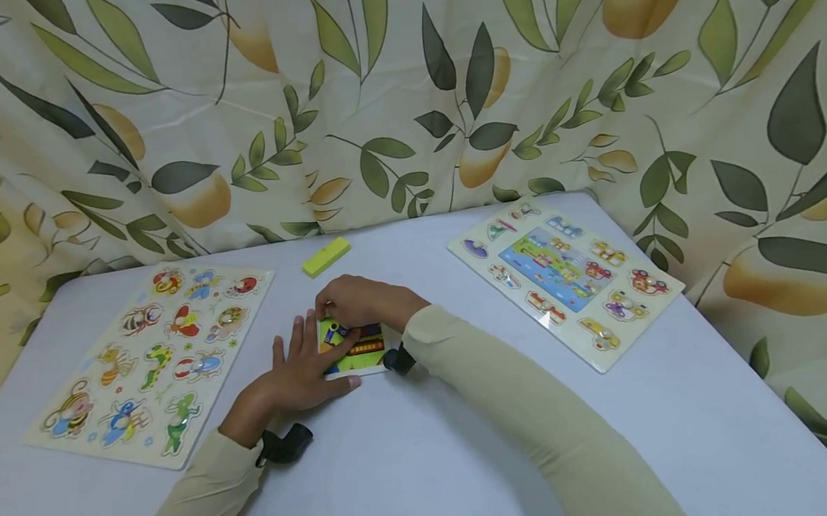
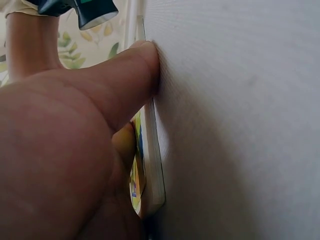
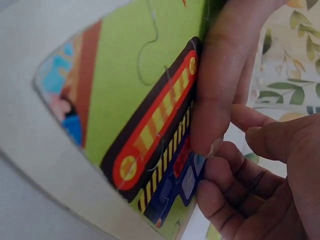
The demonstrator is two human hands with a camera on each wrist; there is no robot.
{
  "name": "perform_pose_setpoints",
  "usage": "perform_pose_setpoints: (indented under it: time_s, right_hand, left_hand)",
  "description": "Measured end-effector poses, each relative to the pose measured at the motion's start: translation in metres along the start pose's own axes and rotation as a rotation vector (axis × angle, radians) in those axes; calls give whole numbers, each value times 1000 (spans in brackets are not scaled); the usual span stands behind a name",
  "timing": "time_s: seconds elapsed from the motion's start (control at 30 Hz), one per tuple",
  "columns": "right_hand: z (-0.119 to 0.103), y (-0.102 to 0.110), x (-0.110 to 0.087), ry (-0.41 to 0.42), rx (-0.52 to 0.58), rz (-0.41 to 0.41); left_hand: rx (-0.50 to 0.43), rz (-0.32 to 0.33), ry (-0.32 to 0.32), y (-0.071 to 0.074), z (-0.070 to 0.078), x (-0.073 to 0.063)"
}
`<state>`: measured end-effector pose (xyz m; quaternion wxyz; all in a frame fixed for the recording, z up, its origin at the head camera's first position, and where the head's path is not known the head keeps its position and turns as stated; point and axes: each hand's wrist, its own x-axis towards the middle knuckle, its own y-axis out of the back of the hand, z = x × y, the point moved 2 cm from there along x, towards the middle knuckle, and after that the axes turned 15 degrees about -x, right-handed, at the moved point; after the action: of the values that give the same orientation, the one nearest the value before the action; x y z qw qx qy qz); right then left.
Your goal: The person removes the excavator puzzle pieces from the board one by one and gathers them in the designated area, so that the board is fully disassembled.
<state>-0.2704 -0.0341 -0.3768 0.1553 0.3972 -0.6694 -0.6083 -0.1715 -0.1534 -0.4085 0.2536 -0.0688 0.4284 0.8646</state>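
Observation:
A small jigsaw puzzle (image 1: 373, 360) lies flat on the white table, showing a construction vehicle with a striped track on green. Its seams and pale border show in the right wrist view. My left hand (image 1: 300, 373) lies spread over the puzzle's left side, with a straight finger (image 3: 217, 100) pressing on the picture. The left thumb (image 2: 132, 70) rests along the near edge. At the far left corner, my right hand (image 1: 363, 299) has curled fingers on the puzzle's edge. In the right wrist view these right fingertips (image 3: 212, 195) touch that edge, partly hidden.
A yellow block (image 1: 325, 256) lies just beyond the hands. To the left is a board of insect pictures (image 1: 201, 351); to the right, a board with vehicle pictures (image 1: 533, 256). A leaf-patterned curtain (image 1: 404, 79) hangs behind the table (image 1: 411, 476).

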Motion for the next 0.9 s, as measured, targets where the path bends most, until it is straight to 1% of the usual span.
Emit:
perform_pose_setpoints:
  time_s: [0.1,0.23,0.4,0.47,0.7,0.77,0.9]
  right_hand:
    - [2,-1,1,16,4,5]
    - [3,-1,1,22,-21,1]
    - [3,3,0,-7,-50,-67]
    - [4,4,-1,-7,-54,-76]
    - [9,5,-3,29,-63,-16]
    - [10,5,-3,30,-42,-18]
    - [12,1,-3,11,-10,-51]
  left_hand:
    - [-2,0,5,0,0,1]
    - [-8,3,12,0,0,2]
    - [10,0,29,0,0,2]
    - [16,0,33,0,0,2]
    - [22,11,35,0,2,3]
    - [24,8,47,-1,2,3]
    - [17,2,54,-1,1,2]
